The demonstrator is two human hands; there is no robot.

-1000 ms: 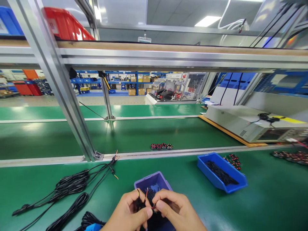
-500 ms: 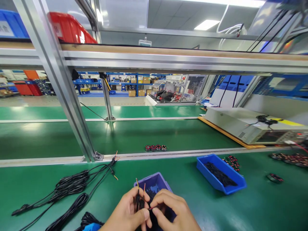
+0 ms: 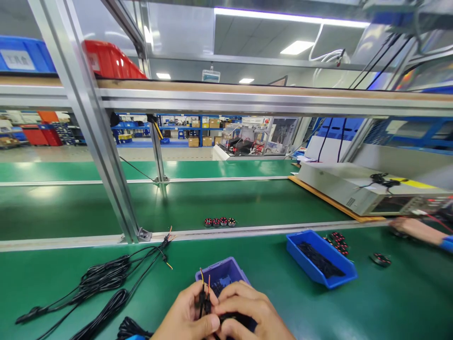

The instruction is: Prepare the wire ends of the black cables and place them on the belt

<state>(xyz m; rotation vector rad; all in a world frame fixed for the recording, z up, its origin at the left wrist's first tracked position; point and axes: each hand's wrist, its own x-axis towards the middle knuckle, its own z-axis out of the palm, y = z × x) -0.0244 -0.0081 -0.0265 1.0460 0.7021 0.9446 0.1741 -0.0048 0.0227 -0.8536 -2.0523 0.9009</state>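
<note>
Head view: both hands work closely together over the near side of the purple bin (image 3: 212, 274).

Left hand (image 3: 193, 314) pinches two black leads (image 3: 202, 297) above the bin's near left part, yellow and red ends upright, probably to hold those tips clear; right hand (image 3: 249, 307) curls its fingers inward beside them, though I cannot tell what it grips. Small dark pieces (image 3: 217, 286) lie inside the purple bin, perhaps placed there for short reach. Right of it, a blue bin (image 3: 306, 265) holds black pieces (image 3: 322, 261), seemingly grouped apart. Left of the purple bin lie coiled black cables (image 3: 106, 277), presumably bundled against tangling.
</note>
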